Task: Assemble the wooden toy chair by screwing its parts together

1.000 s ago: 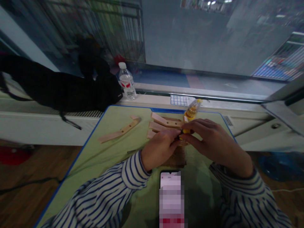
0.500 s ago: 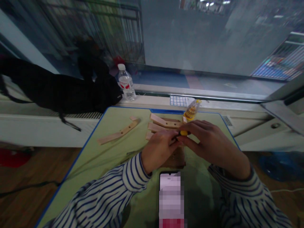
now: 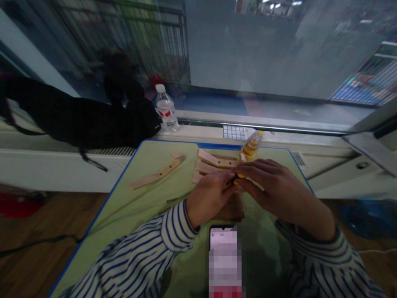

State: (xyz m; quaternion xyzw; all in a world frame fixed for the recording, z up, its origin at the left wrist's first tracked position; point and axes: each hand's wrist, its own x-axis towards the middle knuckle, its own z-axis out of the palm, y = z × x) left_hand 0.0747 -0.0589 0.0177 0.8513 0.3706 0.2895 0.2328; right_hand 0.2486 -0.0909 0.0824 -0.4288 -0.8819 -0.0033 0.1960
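Note:
My right hand (image 3: 276, 188) is closed, pinching the yellow-and-black handle of a small screwdriver (image 3: 240, 178) between thumb and fingers. Against its dark end, the thumb and fingertips of my left hand (image 3: 205, 198) are closed too; what they grip is hidden. Beneath and behind both hands lie several pale wooden pieces (image 3: 214, 159), angled and drilled with holes, side by side. A brown wooden board (image 3: 232, 209) shows below the fingers, partly covered. To the left, another angled wooden piece (image 3: 164, 170) with two holes rests apart on the table.
The green table (image 3: 124, 223) has a blue rim. A phone (image 3: 223, 256) lies near me, beneath my wrists. Behind the wood, a small yellow-capped bottle (image 3: 252, 145) leans. On the sill stand a water bottle (image 3: 167, 109) and a black bag (image 3: 93, 120).
The screwdriver's handle has turned a little in my right fingers, showing its yellow and black differently. My left hand stays almost in place. The whole view has shifted slightly.

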